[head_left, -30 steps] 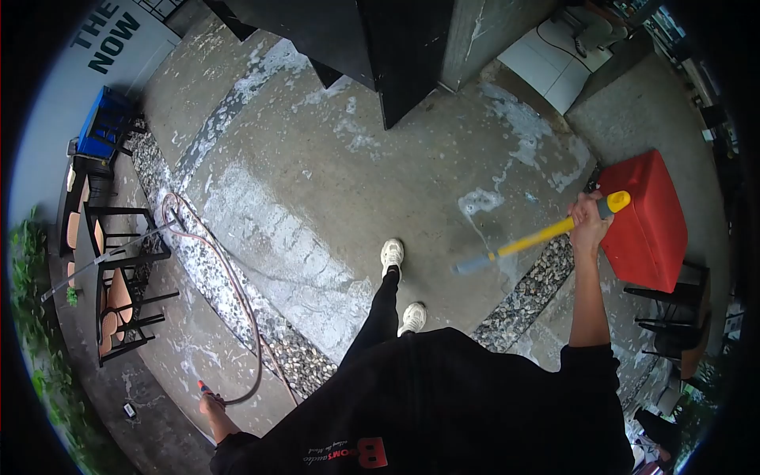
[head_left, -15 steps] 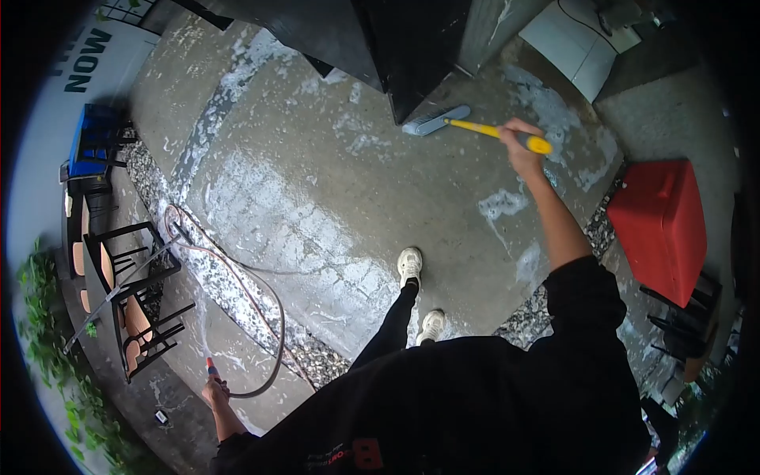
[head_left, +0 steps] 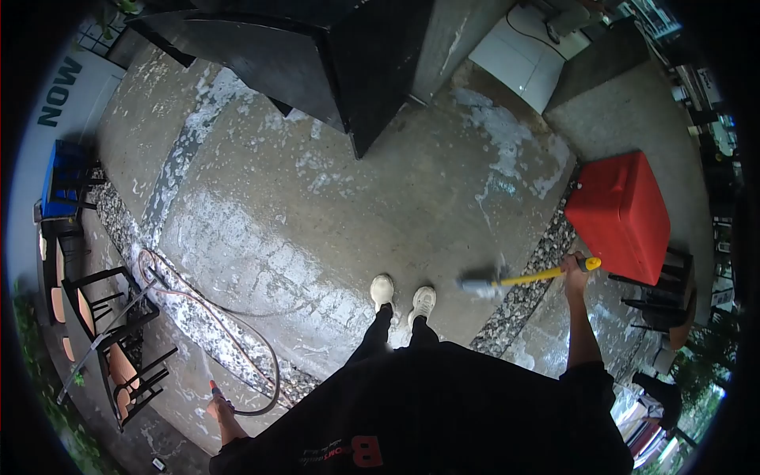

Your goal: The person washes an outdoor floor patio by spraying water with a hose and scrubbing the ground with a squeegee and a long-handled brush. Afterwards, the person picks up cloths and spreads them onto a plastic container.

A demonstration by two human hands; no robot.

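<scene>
My right hand is closed round the yellow handle of a brush, near the handle's end. The brush's grey head, blurred, is over the wet concrete floor to the right of my shoes. At the lower left my left hand is wrapped round a hose nozzle with an orange tip. The hose curves from that hand up along the foamy pebble strip. White foam covers much of the floor at the left.
A red box stands at the right, beside a pebble strip. Black angular panels rise at the top. Black-legged stools and a long pole are at the left, with a blue crate beyond.
The brush has moved from the black panel's corner back towards my feet and to the right, with my right hand. My shoes now stand side by side. The left hand keeps its grip on the nozzle.
</scene>
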